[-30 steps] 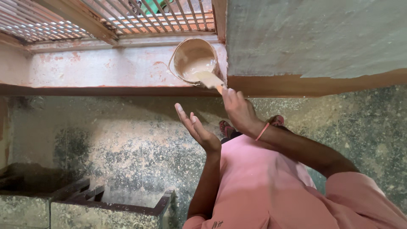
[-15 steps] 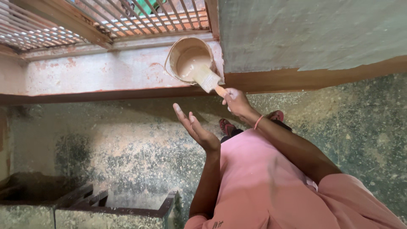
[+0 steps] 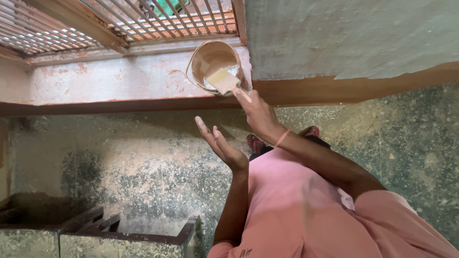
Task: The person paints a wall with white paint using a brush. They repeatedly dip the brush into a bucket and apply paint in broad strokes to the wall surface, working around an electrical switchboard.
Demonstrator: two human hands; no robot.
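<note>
On the far pink-stained window ledge [image 3: 110,81] sits a round tan paint bucket [image 3: 213,64]. The right hand [image 3: 256,112], closed around the handle, holds a flat wooden paintbrush [image 3: 224,81] (bristles coated pale) with its long axis slanting up-left into the bucket. The left hand [image 3: 220,145] hangs nearer, palm open, empty, below the bucket.

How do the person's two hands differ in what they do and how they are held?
The right hand grips the handle of a paintbrush, while the left hand holds nothing. The right hand is closed and reaches up to the paint bucket on the ledge; the left hand is open, palm up, lower and apart from the bucket. The right wrist wears a thin pink band; the left wrist shows none. Both are bare.
</note>
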